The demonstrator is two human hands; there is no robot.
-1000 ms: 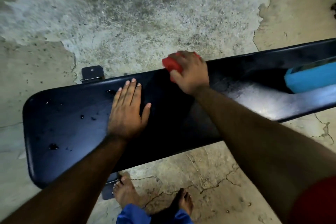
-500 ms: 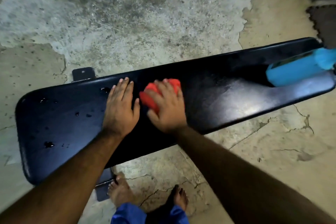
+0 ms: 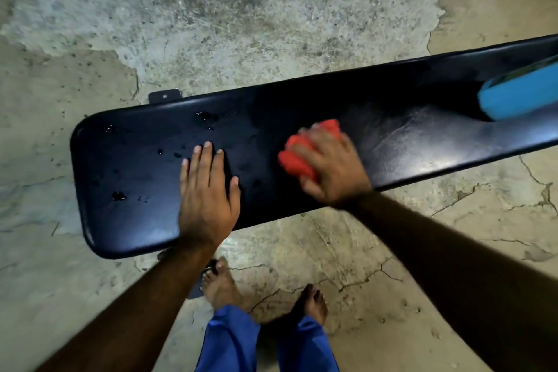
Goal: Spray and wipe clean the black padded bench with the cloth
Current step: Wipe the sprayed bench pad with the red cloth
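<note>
Right hand (image 3: 332, 166) on cloth (image 3: 297, 160)

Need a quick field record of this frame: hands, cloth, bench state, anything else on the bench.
left hand: flat on the bench, fingers straight, holds nothing
right hand: grips the red cloth against the bench top
red cloth: bunched, partly under the fingers
bench: black, padded; droplets on its left part, dull sheen to the right of the cloth
blue object: lies on the bench at far right, cut off by the frame edge
floor: cracked, patchy concrete
</note>
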